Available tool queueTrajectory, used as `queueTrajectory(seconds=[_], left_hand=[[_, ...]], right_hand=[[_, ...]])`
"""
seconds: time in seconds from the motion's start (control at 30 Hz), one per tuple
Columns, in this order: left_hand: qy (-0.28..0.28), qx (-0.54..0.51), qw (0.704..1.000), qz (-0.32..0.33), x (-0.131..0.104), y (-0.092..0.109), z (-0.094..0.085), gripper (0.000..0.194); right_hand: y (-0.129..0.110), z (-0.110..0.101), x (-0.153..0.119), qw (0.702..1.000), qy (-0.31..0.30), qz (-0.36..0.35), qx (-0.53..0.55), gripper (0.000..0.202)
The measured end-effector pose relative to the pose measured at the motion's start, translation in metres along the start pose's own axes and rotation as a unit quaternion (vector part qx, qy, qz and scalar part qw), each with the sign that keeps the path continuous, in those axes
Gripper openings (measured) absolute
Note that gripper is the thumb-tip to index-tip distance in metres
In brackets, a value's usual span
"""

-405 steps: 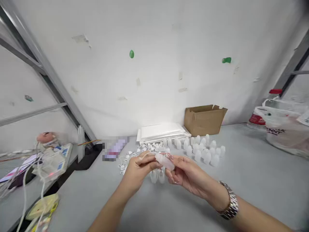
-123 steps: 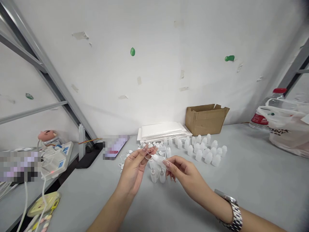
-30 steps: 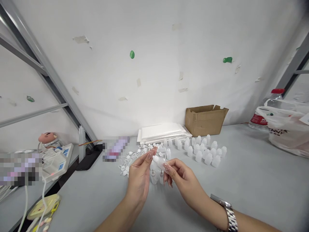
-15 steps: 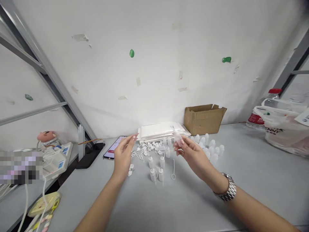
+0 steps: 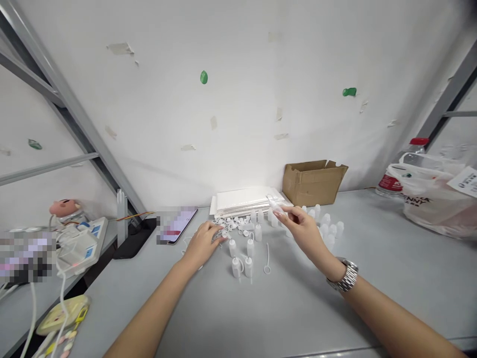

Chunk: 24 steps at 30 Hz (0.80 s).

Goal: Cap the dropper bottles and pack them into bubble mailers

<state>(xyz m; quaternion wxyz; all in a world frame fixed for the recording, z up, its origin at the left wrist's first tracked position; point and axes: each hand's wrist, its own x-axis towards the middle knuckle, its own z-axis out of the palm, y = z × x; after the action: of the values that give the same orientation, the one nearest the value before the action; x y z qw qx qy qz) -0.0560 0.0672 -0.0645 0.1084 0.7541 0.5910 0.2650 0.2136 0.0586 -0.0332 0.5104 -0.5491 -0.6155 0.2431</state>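
My right hand (image 5: pixel 301 226) is closed around a small white squeeze bottle (image 5: pixel 275 205), held up tilted with its thin tip pointing up and left. On the left, my left hand (image 5: pixel 202 243) reaches to the edge of a pile of small white caps with looped straps (image 5: pixel 233 223). Its thumb and fingers are slightly apart, and no cap can be made out between them. Between the hands, several white bottles with tips (image 5: pixel 248 267) stand upright on the table. Beside them lies a single strap with a ring end (image 5: pixel 267 268).
More white bottles (image 5: pixel 330 228) stand behind my right hand. Flat white packets (image 5: pixel 246 200) and an open cardboard box (image 5: pixel 313 184) rest against the wall. A phone (image 5: pixel 182 226) lies at left; a plastic bag (image 5: pixel 428 214) and a red-capped bottle (image 5: pixel 389 185) stand at right.
My left hand has gone down and to the right, from above the table to the cap pile. My right hand still holds the bottle, shifted slightly right.
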Motion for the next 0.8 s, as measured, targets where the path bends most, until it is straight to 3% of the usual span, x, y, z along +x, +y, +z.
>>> queueTrajectory(seconds=[0.33,0.67,0.8], left_hand=[[-0.004,0.035,0.999,-0.008,0.002,-0.005,0.001,0.023],[0.023,0.044,0.998,-0.033,0.002,-0.006,-0.003,0.028],[0.025,0.050,0.998,-0.038,0.002,-0.009,-0.002,0.027]], right_hand=[[0.017,0.018,-0.003,0.978,-0.091,0.031,-0.184,0.013],[0.024,0.026,-0.002,0.946,-0.161,0.035,-0.278,0.013],[0.020,0.017,-0.001,0.942,-0.171,0.035,-0.285,0.027]])
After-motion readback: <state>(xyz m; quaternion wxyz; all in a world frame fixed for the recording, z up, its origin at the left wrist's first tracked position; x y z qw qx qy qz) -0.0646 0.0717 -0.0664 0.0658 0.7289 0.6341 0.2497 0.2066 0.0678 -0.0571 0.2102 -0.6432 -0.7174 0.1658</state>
